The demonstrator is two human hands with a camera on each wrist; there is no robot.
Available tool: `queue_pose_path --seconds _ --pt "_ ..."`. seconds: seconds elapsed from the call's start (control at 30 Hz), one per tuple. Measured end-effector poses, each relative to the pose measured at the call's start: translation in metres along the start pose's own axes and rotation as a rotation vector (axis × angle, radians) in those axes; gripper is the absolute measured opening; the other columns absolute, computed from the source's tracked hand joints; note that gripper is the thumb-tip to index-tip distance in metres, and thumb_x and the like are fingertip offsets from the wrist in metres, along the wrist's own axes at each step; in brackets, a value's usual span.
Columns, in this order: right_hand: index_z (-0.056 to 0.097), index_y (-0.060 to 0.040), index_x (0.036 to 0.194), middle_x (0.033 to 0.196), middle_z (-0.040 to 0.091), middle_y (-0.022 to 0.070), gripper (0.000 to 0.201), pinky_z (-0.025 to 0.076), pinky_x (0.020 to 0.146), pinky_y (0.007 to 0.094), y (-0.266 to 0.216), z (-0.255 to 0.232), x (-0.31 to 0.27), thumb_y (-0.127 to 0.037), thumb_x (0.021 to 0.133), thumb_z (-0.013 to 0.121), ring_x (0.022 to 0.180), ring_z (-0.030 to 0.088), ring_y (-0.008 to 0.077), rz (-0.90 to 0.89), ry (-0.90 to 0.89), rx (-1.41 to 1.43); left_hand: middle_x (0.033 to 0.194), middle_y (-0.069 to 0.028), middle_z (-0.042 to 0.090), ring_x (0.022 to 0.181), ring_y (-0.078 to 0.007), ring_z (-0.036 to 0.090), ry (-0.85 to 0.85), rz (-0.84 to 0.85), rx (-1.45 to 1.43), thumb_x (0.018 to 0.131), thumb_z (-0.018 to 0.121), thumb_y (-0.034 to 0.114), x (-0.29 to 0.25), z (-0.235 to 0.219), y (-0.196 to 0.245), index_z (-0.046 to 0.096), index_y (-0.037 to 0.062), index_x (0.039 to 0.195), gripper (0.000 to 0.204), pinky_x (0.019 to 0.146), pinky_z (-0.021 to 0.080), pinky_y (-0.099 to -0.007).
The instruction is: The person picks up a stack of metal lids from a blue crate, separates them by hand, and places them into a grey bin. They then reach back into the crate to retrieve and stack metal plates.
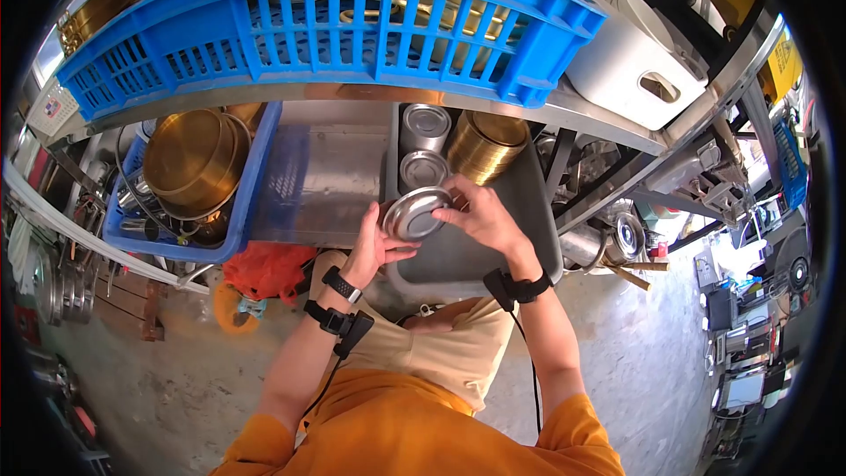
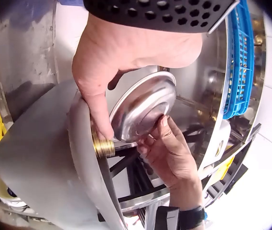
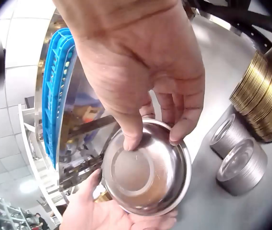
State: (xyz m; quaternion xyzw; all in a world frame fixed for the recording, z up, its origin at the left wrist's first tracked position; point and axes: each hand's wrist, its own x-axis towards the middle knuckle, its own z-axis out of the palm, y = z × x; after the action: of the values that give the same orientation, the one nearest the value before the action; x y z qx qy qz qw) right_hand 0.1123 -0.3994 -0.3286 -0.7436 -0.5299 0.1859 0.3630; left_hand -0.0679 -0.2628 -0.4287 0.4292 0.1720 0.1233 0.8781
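A shallow round stainless steel dish [image 1: 416, 213] is held between both hands over the near part of a grey tub [image 1: 441, 275]. My right hand [image 1: 485, 216] pinches it, thumb on its face and fingers at the rim, as the right wrist view shows. On the other side my left hand [image 1: 370, 247] supports it, with the thumb along the edge and the fingers underneath. In the right wrist view the underside is hidden. Inside the tub stand two stacks of silver dishes [image 3: 243, 167] and a taller stack of gold dishes [image 3: 265, 100].
A blue crate [image 1: 317, 26] of metalware sits on the steel shelf above, beside a white bin [image 1: 630, 62]. To the left, a blue basket [image 1: 256, 185] holds gold bowls [image 1: 194, 159]. A clear-wrapped metal tray [image 1: 326, 176] lies between basket and tub.
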Motion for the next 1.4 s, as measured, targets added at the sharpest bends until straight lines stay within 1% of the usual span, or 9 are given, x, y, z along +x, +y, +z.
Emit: queue_pose_path --seconds 0.07,0.2,0.27,0.3,0.67,0.87,1.07,1.23,1.4 --pt "0.062 0.0001 0.106 0.090 0.069 0.0162 0.032 0.055 0.073 0.0375 0.010 -0.006 0.008 -0.013 0.084 0.081 0.081 0.069 0.0250 0.025 0.046 0.008 0.123 -0.0262 0.062 0.112 -0.0355 0.066 0.094 -0.049 -0.014 0.097 0.029 0.075 0.002 -0.001 -0.005 0.027 0.0081 0.154 0.088 0.098 0.054 -0.0476" --pt "0.062 0.0004 0.108 0.100 0.070 0.0185 0.034 0.056 0.079 0.0418 0.056 0.005 0.036 -0.010 0.082 0.080 0.089 0.070 0.0314 0.002 0.275 -0.079 0.118 -0.0279 0.062 0.112 -0.0352 0.066 0.061 0.006 0.066 0.097 0.030 0.075 0.000 0.002 -0.005 0.021 0.0066 0.155 0.090 0.097 0.055 -0.0460" --pt "0.063 0.0001 0.113 0.110 0.068 0.0213 0.040 0.054 0.088 0.0453 0.084 0.018 0.045 -0.010 0.078 0.081 0.102 0.067 0.0374 -0.144 0.213 -0.283 0.117 -0.0273 0.062 0.112 -0.0347 0.067 0.064 0.006 0.071 0.097 0.030 0.075 0.000 0.002 -0.007 0.022 0.0060 0.155 0.090 0.096 0.055 -0.0451" --pt "0.064 -0.0003 0.117 0.116 0.067 0.0229 0.045 0.052 0.095 0.0462 0.080 0.019 0.043 -0.015 0.077 0.081 0.111 0.063 0.0402 -0.033 0.067 -0.321 0.117 -0.0270 0.062 0.111 -0.0342 0.067 0.071 0.005 0.067 0.097 0.030 0.075 0.000 0.002 -0.007 0.023 0.0055 0.155 0.090 0.096 0.055 -0.0441" --pt "0.060 -0.0007 0.128 0.129 0.060 0.0253 0.056 0.050 0.100 0.0469 0.131 0.054 0.057 -0.032 0.083 0.075 0.119 0.060 0.0406 0.069 -0.188 -0.500 0.116 -0.0252 0.063 0.110 -0.0327 0.067 0.071 0.005 0.068 0.099 0.032 0.071 0.001 -0.001 -0.009 0.027 0.0035 0.153 0.087 0.096 0.056 -0.0417" --pt "0.053 0.0015 0.139 0.136 0.056 0.0277 0.061 0.042 0.108 0.0440 0.068 0.025 0.019 -0.034 0.091 0.067 0.129 0.052 0.0420 -0.002 -0.147 -0.246 0.113 -0.0250 0.061 0.105 -0.0329 0.068 0.098 -0.022 -0.022 0.103 0.042 0.059 0.006 -0.006 -0.018 0.033 0.0056 0.149 0.071 0.093 0.058 -0.0429" --pt "0.066 0.0000 0.119 0.118 0.068 0.0212 0.038 0.053 0.088 0.0439 0.023 0.021 -0.054 -0.022 0.088 0.074 0.106 0.066 0.0409 -0.076 0.126 -0.109 0.116 -0.0158 0.066 0.107 -0.0229 0.068 -0.003 -0.002 0.340 0.107 0.047 0.040 -0.026 0.005 0.024 0.047 0.0043 0.140 0.049 0.094 0.056 -0.0366" --pt "0.068 -0.0011 0.111 0.108 0.069 0.0208 0.028 0.054 0.085 0.0436 0.059 0.036 -0.086 -0.016 0.087 0.072 0.099 0.067 0.0399 -0.009 0.384 -0.042 0.111 -0.0079 0.068 0.104 -0.0129 0.065 -0.136 0.391 0.779 0.104 0.057 0.014 -0.117 0.052 0.142 0.054 0.0011 0.134 0.033 0.090 0.053 -0.0294" --pt "0.069 -0.0016 0.109 0.106 0.069 0.0213 0.026 0.054 0.086 0.0458 0.074 0.052 -0.095 -0.017 0.087 0.071 0.098 0.067 0.0407 0.044 0.458 -0.121 0.109 -0.0154 0.070 0.094 -0.0242 0.070 0.090 0.986 1.525 0.089 0.070 0.014 -0.183 0.116 0.262 0.062 0.0013 0.126 0.040 0.081 0.057 -0.0342"
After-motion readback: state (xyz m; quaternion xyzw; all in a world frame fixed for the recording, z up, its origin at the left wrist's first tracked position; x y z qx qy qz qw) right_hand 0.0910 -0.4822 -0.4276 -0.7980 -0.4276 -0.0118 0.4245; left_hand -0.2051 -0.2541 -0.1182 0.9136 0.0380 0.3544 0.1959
